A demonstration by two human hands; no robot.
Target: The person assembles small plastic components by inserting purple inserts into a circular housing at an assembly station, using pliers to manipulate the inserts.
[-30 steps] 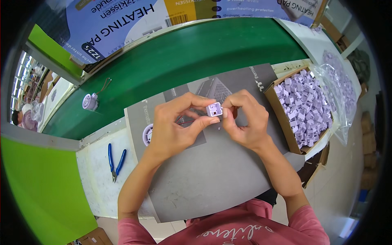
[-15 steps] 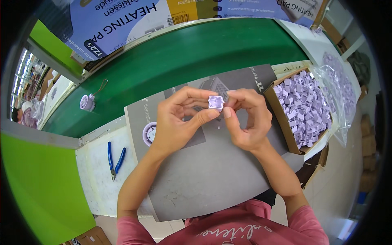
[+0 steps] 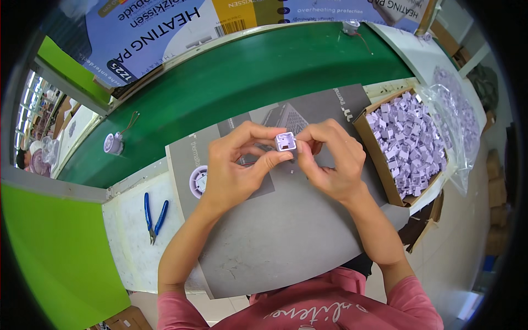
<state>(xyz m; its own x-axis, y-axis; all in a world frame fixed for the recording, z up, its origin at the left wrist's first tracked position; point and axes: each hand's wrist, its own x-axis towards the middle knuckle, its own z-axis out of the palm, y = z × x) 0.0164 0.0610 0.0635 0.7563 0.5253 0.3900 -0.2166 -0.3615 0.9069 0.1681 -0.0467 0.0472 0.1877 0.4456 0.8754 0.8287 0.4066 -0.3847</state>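
Note:
A small square lavender plastic housing [image 3: 285, 142], its hollow side facing up, is pinched between the thumb and fingers of my left hand [image 3: 234, 165]. Against the housing's right edge, my right hand [image 3: 333, 159] closes its thumb and forefinger; any smaller bit between those fingertips is hidden. Both hands are above a grey printed board [image 3: 286, 236]. Partly behind my left hand sits a round lavender part [image 3: 197, 181] with a white inside. A thin wire shows near my left fingers.
On the right stands a cardboard box [image 3: 390, 184] full of similar lavender housings, beside a clear plastic bag [image 3: 459, 137]. Blue-handled nippers [image 3: 154, 217] lie at left. The green belt [image 3: 242, 71] carries round wired parts, one at left [image 3: 114, 143], one at far right [image 3: 350, 26].
The housing has tilted and shifted slightly left, and my right fingertips have closed in on its edge. A second wired part has appeared at the belt's far right; the left one moved slightly left.

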